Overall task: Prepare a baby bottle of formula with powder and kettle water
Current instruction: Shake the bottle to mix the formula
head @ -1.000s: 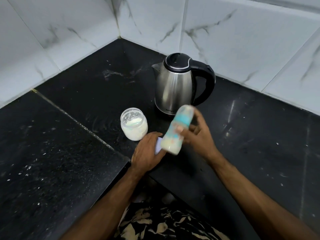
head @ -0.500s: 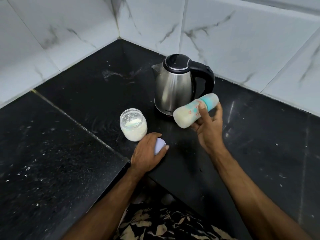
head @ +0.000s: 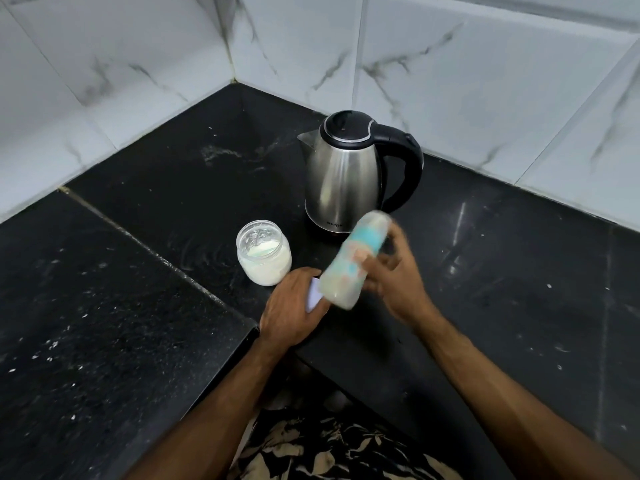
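The baby bottle [head: 353, 261] has swung back down, tilted and blurred, in my right hand [head: 398, 278]'s grip; my left hand [head: 294, 306] clasps a white lid [head: 314, 294] on the table [head: 138, 306].

We see our right hand [head: 391, 282] gripping the blurred, tilted baby bottle [head: 353, 261] of milky liquid above the black counter [head: 138, 306], our left hand [head: 294, 306] holding a white lid [head: 314, 294], beside the open powder jar [head: 264, 251] and steel kettle [head: 346, 174].

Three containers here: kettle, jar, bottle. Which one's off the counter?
The baby bottle, tilted and motion-blurred in the right hand. The kettle and powder jar stand on the counter.
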Demonstrator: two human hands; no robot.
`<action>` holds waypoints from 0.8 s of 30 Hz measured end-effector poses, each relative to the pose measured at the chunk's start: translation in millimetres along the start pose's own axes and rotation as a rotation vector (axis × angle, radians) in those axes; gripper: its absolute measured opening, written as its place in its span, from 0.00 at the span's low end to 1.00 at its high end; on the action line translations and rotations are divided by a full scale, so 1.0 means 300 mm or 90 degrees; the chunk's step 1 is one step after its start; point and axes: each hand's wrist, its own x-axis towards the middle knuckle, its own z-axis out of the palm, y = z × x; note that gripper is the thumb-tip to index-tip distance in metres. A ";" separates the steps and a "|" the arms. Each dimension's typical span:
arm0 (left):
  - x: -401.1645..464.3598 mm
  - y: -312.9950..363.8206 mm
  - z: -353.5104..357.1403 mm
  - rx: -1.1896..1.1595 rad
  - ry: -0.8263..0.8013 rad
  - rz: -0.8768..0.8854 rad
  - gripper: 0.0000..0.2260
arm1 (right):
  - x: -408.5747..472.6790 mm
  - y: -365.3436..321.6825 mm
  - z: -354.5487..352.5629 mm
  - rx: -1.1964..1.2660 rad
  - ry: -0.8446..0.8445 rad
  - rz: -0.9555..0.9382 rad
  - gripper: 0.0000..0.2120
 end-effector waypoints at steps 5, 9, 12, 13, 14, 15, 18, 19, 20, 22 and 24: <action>-0.005 0.007 -0.003 -0.013 0.006 0.004 0.19 | 0.006 -0.012 -0.008 0.000 0.009 -0.029 0.33; -0.021 0.011 0.001 0.006 0.044 -0.027 0.23 | 0.060 -0.045 -0.028 0.153 0.139 -0.028 0.35; 0.001 0.047 -0.031 -0.020 0.030 0.025 0.15 | 0.015 -0.007 -0.011 -0.031 -0.032 -0.008 0.38; 0.002 0.058 -0.039 -0.020 0.015 0.042 0.12 | 0.004 0.010 -0.014 -0.092 -0.105 -0.013 0.39; 0.001 0.059 -0.038 -0.019 0.010 0.053 0.12 | 0.003 0.017 -0.021 -0.122 -0.140 -0.016 0.40; -0.001 0.052 -0.033 -0.012 0.013 0.041 0.13 | 0.012 0.005 -0.023 -0.112 -0.126 -0.022 0.41; -0.018 0.014 -0.010 0.012 0.023 -0.029 0.23 | 0.059 -0.057 -0.039 0.035 0.054 -0.037 0.36; -0.021 0.007 0.000 0.016 0.020 -0.033 0.24 | 0.072 -0.073 -0.043 0.094 0.104 -0.044 0.33; -0.023 0.011 0.001 0.015 0.018 -0.032 0.24 | 0.079 -0.076 -0.046 0.135 0.130 -0.049 0.32; -0.015 0.014 -0.003 0.006 0.021 -0.027 0.24 | 0.060 -0.058 -0.029 0.119 0.104 -0.036 0.34; -0.002 0.013 -0.010 -0.010 0.000 -0.015 0.20 | 0.014 -0.012 -0.002 -0.015 -0.016 -0.013 0.38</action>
